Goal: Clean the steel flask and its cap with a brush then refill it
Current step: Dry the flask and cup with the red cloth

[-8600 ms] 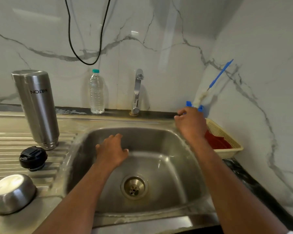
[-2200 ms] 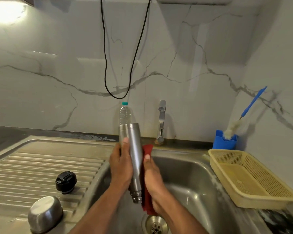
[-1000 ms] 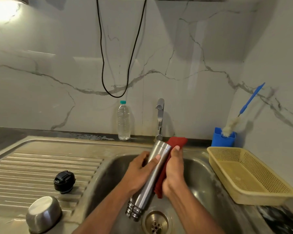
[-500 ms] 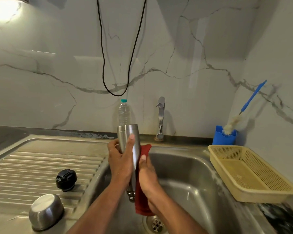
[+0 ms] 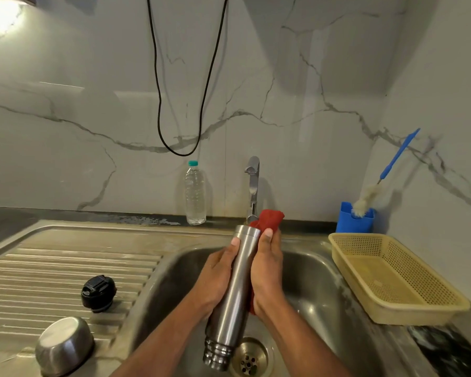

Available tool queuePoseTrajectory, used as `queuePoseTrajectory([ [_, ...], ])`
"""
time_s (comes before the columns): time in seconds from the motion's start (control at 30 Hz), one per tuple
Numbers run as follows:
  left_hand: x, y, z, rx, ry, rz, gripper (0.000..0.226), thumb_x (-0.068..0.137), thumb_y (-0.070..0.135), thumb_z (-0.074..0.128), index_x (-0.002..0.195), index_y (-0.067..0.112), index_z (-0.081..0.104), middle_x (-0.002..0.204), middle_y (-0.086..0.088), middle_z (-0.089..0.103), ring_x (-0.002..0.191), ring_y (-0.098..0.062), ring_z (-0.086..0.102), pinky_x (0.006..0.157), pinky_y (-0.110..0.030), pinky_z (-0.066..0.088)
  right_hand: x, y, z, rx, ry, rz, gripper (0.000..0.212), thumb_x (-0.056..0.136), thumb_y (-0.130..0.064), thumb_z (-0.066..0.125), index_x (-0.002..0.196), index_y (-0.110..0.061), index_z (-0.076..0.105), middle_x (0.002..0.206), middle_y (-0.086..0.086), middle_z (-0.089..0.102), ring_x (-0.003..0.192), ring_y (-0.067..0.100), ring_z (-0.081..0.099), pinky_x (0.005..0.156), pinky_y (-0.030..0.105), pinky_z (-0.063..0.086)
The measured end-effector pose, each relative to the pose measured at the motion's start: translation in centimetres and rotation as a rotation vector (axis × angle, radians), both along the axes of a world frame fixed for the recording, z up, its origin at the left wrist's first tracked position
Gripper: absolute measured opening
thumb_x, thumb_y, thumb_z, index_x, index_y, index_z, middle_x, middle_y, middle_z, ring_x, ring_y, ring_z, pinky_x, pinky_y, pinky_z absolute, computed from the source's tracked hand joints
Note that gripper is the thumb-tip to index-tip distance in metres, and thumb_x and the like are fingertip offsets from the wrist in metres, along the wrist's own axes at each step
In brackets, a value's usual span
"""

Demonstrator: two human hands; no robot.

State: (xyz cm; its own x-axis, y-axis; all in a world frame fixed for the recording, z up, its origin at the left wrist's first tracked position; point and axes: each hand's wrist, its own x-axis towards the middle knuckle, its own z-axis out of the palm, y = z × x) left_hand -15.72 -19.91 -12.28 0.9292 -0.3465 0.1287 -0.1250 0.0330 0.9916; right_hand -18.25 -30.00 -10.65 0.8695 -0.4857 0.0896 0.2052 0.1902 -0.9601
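The steel flask [image 5: 235, 292] hangs tilted over the sink basin [image 5: 310, 289], threaded mouth down near the drain [image 5: 249, 356], base up and away. My left hand [image 5: 215, 281] grips its left side. My right hand [image 5: 267, 273] presses a red cloth [image 5: 269, 220] against its right side, thumb on the steel; the cloth sticks out past the flask's base. The black cap [image 5: 98, 293] sits on the ribbed drainboard [image 5: 52, 276]. A blue-handled bottle brush [image 5: 386, 172] stands in a blue holder [image 5: 354, 221] at the back right.
A clear water bottle [image 5: 195, 194] with a teal lid and the tap [image 5: 253, 186] stand behind the basin. An upturned steel bowl [image 5: 64, 345] lies at the front left. A yellow plastic basket [image 5: 394, 276] sits right of the sink. A black cable [image 5: 185, 148] loops down the wall.
The flask has swung from nearly upright to tilted, its base toward the tap and its mouth near the drain. Both hands and the red cloth moved with it, sliding along the body.
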Motion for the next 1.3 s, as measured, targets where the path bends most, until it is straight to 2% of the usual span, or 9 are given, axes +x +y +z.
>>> queuePoseTrajectory([
  [0.17,-0.4,-0.2,0.9,-0.197,-0.127,0.346,0.050,0.095,0.056,0.043,0.122,0.019,0.064,0.100,-0.004,0.076,0.082,-0.009,0.075,0.065,-0.015,0.056,0.1,1.7,-0.9,-0.136,0.137,0.170,0.043,0.108,-0.059,0.027,0.135,-0.041,0.055,0.114,0.001,0.072,0.101,0.018,0.073,0.095,0.045,0.061],
  [0.33,1.5,1.9,1.8,-0.291,-0.111,0.716,0.050,0.101,0.056,0.049,0.126,0.013,0.054,0.101,0.002,0.065,0.085,-0.011,0.066,0.066,-0.023,0.049,0.7,4.1,-3.2,-0.237,0.313,0.324,0.056,0.093,-0.080,0.024,0.128,-0.051,0.056,0.118,0.003,0.073,0.104,0.024,0.074,0.093,0.050,0.061],
  [0.5,1.8,1.5,0.4,-0.055,-0.214,0.572,0.047,0.088,0.066,0.060,0.112,0.026,0.063,0.100,0.003,0.073,0.088,-0.013,0.074,0.075,-0.031,0.060,0.0,2.7,-1.9,-0.014,0.314,0.290,0.041,0.110,-0.055,0.028,0.128,-0.035,0.059,0.108,0.010,0.076,0.094,0.024,0.077,0.081,0.036,0.064],
  [0.63,1.4,1.0,0.2,0.019,-0.237,0.287,0.036,0.092,0.057,0.065,0.109,0.027,0.074,0.094,0.002,0.080,0.084,-0.014,0.077,0.079,-0.035,0.064,0.0,1.4,-0.7,0.187,0.170,0.173,0.043,0.109,-0.058,0.032,0.133,-0.035,0.058,0.111,0.011,0.077,0.098,0.027,0.077,0.092,0.050,0.062],
  [0.8,0.5,0.1,-0.2,0.028,-0.071,0.035,0.043,0.106,0.048,0.046,0.118,0.018,0.074,0.098,-0.006,0.080,0.090,-0.022,0.078,0.079,-0.028,0.061,-0.2,-0.1,0.4,0.114,0.037,0.025,0.037,0.110,-0.053,0.032,0.143,-0.045,0.047,0.116,0.004,0.070,0.101,0.022,0.072,0.090,0.043,0.059],
  [0.87,0.5,-0.3,-0.7,0.019,-0.028,0.056,0.050,0.103,0.056,0.043,0.123,0.020,0.071,0.101,-0.006,0.080,0.091,-0.018,0.078,0.081,-0.028,0.061,-0.2,0.2,0.3,0.035,0.020,0.023,0.043,0.110,-0.052,0.031,0.151,-0.043,0.041,0.119,0.000,0.067,0.102,0.018,0.070,0.086,0.038,0.057],
  [1.0,0.6,-0.5,-1.4,0.024,-0.106,0.134,0.061,0.091,0.075,0.057,0.130,0.029,0.065,0.111,-0.003,0.079,0.098,-0.013,0.077,0.091,-0.037,0.063,0.1,1.1,-0.4,-0.006,0.064,0.081,0.042,0.108,-0.056,0.031,0.147,-0.047,0.044,0.124,-0.001,0.067,0.110,0.019,0.069,0.101,0.048,0.056],
  [1.13,0.9,0.2,0.0,-0.135,-0.113,0.374,0.058,0.083,0.067,0.066,0.126,0.030,0.062,0.108,0.003,0.077,0.092,-0.008,0.077,0.084,-0.033,0.063,0.3,2.6,-1.5,-0.075,0.235,0.220,0.045,0.107,-0.061,0.028,0.133,-0.040,0.058,0.116,0.005,0.074,0.102,0.022,0.075,0.095,0.046,0.061],
  [1.3,2.1,1.9,1.4,-0.270,-0.051,0.639,0.059,0.093,0.062,0.059,0.133,0.021,0.044,0.113,-0.004,0.064,0.099,-0.022,0.067,0.080,-0.037,0.057,-0.2,4.0,-2.1,-0.211,0.412,0.354,0.035,0.110,-0.057,0.022,0.132,-0.046,0.047,0.121,0.005,0.067,0.102,0.022,0.070,0.086,0.038,0.062],
])
